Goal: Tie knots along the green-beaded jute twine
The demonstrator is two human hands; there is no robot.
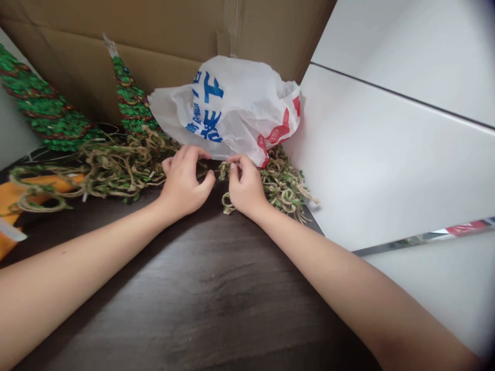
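Note:
My right hand [246,186] is closed, thumb against fingers, on a strand of leafy twine garland [224,170]. Beside it my left hand [187,181] is curved but open, its thumb and forefinger apart at the front edge of a white plastic bag [243,103]. Blue and red print marks the bag, which is crumpled and lies behind both hands. A tangled heap of brown twine with green leaves [124,165] spreads left of my left hand. More of the same twine [288,185] lies under the bag and beyond my right hand.
Two green tinsel trees with red garlands [50,111] [133,98] stand at the back left. Behind everything rises a cardboard box [154,36]. An orange piece [42,188] lies at the left. White panels [386,154] border the dark wooden surface [201,304] on the right.

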